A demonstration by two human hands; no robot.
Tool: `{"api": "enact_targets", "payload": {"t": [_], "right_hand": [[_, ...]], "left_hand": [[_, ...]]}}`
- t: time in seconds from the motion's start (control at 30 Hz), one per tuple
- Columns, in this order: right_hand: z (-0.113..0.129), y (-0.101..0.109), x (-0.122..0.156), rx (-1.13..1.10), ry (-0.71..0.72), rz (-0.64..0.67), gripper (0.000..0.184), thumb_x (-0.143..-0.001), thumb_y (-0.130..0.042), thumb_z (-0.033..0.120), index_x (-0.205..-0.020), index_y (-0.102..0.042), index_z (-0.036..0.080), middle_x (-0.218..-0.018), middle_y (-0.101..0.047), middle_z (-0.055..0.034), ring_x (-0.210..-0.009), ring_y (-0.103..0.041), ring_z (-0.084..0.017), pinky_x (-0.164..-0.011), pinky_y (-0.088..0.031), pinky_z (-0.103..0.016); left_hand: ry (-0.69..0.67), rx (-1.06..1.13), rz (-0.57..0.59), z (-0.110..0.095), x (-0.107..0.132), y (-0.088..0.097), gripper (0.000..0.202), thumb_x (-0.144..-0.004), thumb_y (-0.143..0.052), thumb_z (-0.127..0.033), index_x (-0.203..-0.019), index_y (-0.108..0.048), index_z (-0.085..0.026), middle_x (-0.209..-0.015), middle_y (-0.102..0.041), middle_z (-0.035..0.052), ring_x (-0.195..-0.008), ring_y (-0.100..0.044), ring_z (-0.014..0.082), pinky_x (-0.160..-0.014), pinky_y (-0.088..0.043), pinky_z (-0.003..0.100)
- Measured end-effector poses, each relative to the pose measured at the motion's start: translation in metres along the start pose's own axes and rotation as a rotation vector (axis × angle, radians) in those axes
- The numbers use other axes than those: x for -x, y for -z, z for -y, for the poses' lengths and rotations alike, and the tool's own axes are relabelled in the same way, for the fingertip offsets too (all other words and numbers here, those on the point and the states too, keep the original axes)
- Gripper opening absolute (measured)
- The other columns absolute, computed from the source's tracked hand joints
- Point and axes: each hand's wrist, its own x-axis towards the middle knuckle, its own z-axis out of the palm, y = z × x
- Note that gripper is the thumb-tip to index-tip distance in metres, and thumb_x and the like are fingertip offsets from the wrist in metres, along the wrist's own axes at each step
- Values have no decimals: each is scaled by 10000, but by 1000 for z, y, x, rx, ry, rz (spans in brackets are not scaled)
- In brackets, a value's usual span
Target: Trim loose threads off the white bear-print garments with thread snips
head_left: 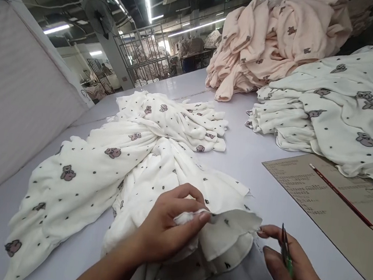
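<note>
A white fleece garment [170,165] printed with brown bears and dark dots lies bunched across the table. My left hand [173,221] pinches it between thumb and fingers near an open, hemmed end. To the right of that end is my right hand [293,269], with a pair of green-handled thread snips [286,254] held in it, dark blades pointing up. The right thumb and index fingertip are apart, close to the fabric edge; whether they touch a thread there I cannot tell. Part of the garment under my left hand is hidden.
A pile of white bear-print garments [338,108] sits at the right, and a pink pile [278,42] behind it. A printed brown sheet [289,183] bears a dark red pencil [341,196]. A pale panel [19,94] borders the table [234,163] on the left.
</note>
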Motion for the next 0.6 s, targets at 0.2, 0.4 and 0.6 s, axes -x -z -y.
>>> {"api": "enact_targets", "payload": {"t": [0.2,0.4,0.6], "right_hand": [[30,-45,-2,-221,-74,181,264,-782,-597,449,-954,-566,251,-859,-624,6,-714,-582,-145,-630,-473,-182],[38,-46,2,-201,4,323,252,-800,-553,452,-704,-604,225,-634,-553,42,-587,-526,-127,-534,-427,-163],[48,-47,9,-165,83,379,218,-849,-526,418,-737,-595,244,-663,-612,48,-654,-597,-146,-599,-452,-165]], "left_hand": [[-63,88,-277,4,22,21,284,-901,-467,-298,-701,-591,-139,-690,-572,41,-579,-523,121,-498,-397,215],[462,-247,143,21,28,52,364,-778,-590,-526,-711,-600,-169,-634,-556,-9,-617,-532,156,-596,-423,236],[21,-433,243,17,36,14,534,-706,-709,-437,-1162,-532,-224,-1173,-559,95,-899,-595,224,-781,-452,305]]}}
